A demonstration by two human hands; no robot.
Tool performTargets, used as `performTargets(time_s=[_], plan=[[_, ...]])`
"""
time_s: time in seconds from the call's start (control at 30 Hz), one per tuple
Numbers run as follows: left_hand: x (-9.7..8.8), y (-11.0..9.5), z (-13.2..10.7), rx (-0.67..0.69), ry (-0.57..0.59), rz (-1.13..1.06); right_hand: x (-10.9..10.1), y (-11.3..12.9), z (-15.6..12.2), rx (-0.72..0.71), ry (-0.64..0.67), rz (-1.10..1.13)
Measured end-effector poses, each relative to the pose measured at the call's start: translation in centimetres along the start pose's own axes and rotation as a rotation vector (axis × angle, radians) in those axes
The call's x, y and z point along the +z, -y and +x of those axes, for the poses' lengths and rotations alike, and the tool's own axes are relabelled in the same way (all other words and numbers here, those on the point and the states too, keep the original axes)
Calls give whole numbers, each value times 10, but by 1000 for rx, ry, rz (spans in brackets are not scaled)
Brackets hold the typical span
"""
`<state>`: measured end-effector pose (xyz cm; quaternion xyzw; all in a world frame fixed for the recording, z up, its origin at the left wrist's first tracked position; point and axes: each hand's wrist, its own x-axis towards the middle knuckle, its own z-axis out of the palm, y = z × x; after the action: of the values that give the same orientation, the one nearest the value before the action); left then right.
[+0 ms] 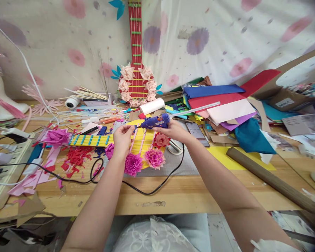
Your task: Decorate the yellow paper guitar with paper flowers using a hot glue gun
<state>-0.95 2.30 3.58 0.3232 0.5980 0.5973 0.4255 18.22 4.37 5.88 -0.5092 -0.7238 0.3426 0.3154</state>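
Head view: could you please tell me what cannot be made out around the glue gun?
Head view: glue gun nozzle tip, hidden behind the left hand; whatever its fingers pinch is too small to tell.
Head view: yellow paper guitar body, partly covered by both hands, the right hand included.
Head view: phone screen, blurred.

Wooden table (pixel 189 197) — yellow paper guitar (pixel 89 140), red scraps (pixel 77 155), black cable (pixel 147 193), phone (pixel 198 133), brown tube (pixel 267 179), coloured sheets (pixel 225 110)
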Motion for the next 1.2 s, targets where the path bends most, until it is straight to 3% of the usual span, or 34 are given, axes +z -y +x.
performTargets(time_s=[0.27,0.37,0.5,0.6,0.73,0.87,0.97,1.07,1.2], plan=[[-2,-4,5,-107,63,-97,-14,-7,-3,61,-39,16],[-5,-14,12,-136,120,-106,-27,-32,-3,189,-130,12],[-11,-30,28,-138,188,-106,-35,-84,-2,334,-377,-74],[-14,-39,41,-124,241,-64,-27,-114,-2,378,-367,-244],[-12,-42,51,-61,291,50,-15,-128,1,430,-341,-381],[-9,-40,56,-33,298,103,-19,-125,-9,380,-325,-459],[-8,-39,56,-62,271,128,-27,-110,-29,367,-410,-624],[-6,-38,56,-93,253,169,-27,-80,-46,437,-346,-676],[-1,-35,55,-50,233,202,-1,-31,-31,190,-310,-573]])
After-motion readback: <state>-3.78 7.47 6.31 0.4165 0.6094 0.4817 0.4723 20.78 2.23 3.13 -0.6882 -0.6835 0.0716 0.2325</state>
